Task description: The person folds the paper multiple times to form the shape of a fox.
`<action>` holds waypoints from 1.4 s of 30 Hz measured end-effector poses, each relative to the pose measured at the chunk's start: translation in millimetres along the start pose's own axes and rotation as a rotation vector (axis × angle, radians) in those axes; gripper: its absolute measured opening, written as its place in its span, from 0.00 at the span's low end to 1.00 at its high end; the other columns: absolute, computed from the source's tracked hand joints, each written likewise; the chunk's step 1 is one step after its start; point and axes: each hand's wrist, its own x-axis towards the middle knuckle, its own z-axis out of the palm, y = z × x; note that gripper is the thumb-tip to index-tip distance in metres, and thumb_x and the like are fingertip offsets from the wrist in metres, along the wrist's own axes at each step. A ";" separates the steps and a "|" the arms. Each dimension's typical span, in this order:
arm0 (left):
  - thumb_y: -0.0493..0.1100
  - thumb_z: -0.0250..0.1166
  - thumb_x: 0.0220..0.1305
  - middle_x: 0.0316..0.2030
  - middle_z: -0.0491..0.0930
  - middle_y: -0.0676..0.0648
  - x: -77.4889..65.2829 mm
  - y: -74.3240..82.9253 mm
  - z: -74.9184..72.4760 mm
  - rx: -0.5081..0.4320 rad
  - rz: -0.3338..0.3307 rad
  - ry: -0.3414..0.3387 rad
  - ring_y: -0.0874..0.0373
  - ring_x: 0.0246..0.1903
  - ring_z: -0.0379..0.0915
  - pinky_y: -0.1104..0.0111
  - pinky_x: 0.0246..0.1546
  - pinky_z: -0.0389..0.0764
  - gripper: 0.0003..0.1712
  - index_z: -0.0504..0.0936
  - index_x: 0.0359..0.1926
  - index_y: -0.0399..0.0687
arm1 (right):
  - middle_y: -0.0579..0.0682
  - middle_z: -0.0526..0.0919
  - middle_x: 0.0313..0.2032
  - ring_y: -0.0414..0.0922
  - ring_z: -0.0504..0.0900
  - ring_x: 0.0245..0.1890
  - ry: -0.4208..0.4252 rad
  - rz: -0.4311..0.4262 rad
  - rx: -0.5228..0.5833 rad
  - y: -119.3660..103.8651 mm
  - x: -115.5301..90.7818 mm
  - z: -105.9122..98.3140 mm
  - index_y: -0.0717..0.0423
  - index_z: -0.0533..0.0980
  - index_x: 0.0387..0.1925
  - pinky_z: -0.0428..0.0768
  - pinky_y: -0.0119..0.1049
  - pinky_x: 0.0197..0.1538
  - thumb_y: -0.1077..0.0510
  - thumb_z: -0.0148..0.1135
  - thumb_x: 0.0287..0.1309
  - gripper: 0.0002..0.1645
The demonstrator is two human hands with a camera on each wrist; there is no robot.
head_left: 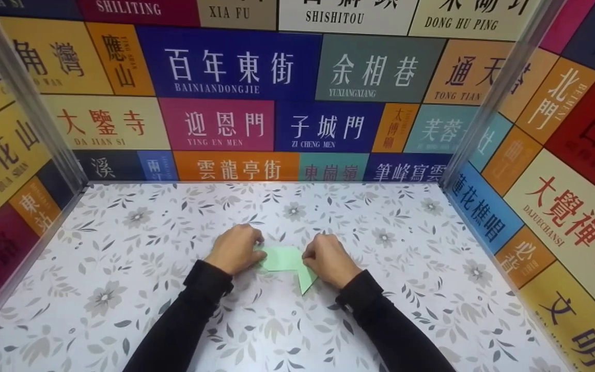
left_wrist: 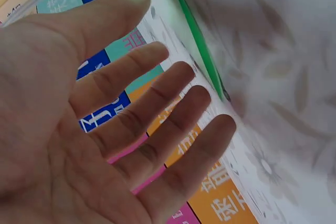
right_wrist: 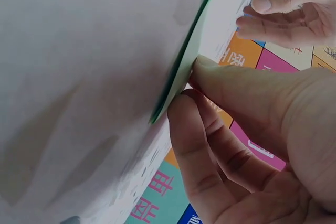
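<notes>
A light green sheet of folded paper point(head_left: 283, 258) lies on the floral tabletop, with a pointed flap point(head_left: 305, 278) angled toward the front at its right end. My right hand point(head_left: 330, 260) pinches the paper's right side; in the right wrist view thumb and fingertips point(right_wrist: 184, 114) meet at its folded edge. At the paper's left end is my left hand point(head_left: 235, 249). In the left wrist view its fingers point(left_wrist: 184, 145) are spread and fairly straight, holding nothing, with the green edge point(left_wrist: 199, 40) of the paper beyond the fingertips.
The white tabletop point(head_left: 173, 217) carries a grey leaf and flower print. Panels of colourful signs point(head_left: 230, 64) stand behind it and on both sides, joined by clear corner strips point(head_left: 483, 103). Black sleeves point(head_left: 173, 320) cover both forearms.
</notes>
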 end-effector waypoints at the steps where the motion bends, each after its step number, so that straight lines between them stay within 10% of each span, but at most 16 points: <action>1: 0.44 0.86 0.65 0.48 0.95 0.39 -0.1 -1.6 -0.8 -0.001 -0.009 -0.001 0.38 0.50 0.92 0.44 0.57 0.93 0.17 0.96 0.50 0.40 | 0.55 0.98 0.35 0.53 0.97 0.40 -0.003 -0.003 0.001 -0.1 -0.3 -0.4 0.61 0.96 0.37 0.96 0.51 0.50 0.71 0.82 0.62 0.04; 23: 0.45 0.86 0.64 0.38 0.87 0.44 3.9 -16.7 2.9 -0.023 -0.108 -0.018 0.49 0.37 0.81 0.50 0.46 0.87 0.15 0.90 0.39 0.41 | 0.61 0.98 0.40 0.56 0.97 0.42 -0.048 -0.054 0.029 2.5 -3.0 -3.7 0.66 0.95 0.42 0.97 0.52 0.50 0.71 0.83 0.62 0.07; 42: 0.36 0.79 0.69 0.32 0.88 0.49 6.9 -7.6 0.2 -0.059 -0.063 0.046 0.52 0.32 0.82 0.55 0.41 0.86 0.09 0.89 0.32 0.50 | 0.60 0.96 0.39 0.58 0.96 0.43 -0.030 -0.075 0.023 3.1 -6.2 -3.2 0.65 0.95 0.42 0.97 0.51 0.51 0.71 0.83 0.61 0.07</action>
